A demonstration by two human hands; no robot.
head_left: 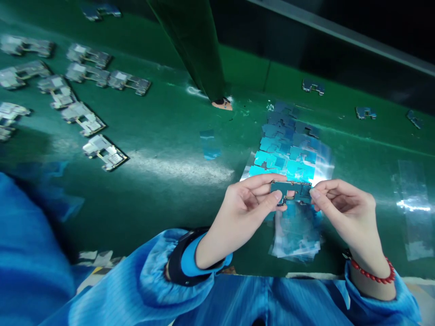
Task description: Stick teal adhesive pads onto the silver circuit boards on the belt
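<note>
A dark circuit board point(301, 192) with a cut-out near its middle is held up in front of me. My left hand point(249, 203) grips its left end, thumb on the face and fingers behind. At the board's right end, my right hand point(343, 206) pinches the edge between thumb and forefinger. Beneath the board lies a stack of clear sheets point(297, 240) bearing rows of shiny blue cut film pieces point(272, 146). My left wrist wears a black and blue band, my right a red bead bracelet.
Several circuit boards point(105, 151) lie on the green mat point(163, 199) at the left. A few smaller boards point(366, 112) sit at the back right. A dark green post point(197, 50) stands at the back. A clear strip point(413, 203) lies far right; another person's blue sleeve point(27, 253) is at left.
</note>
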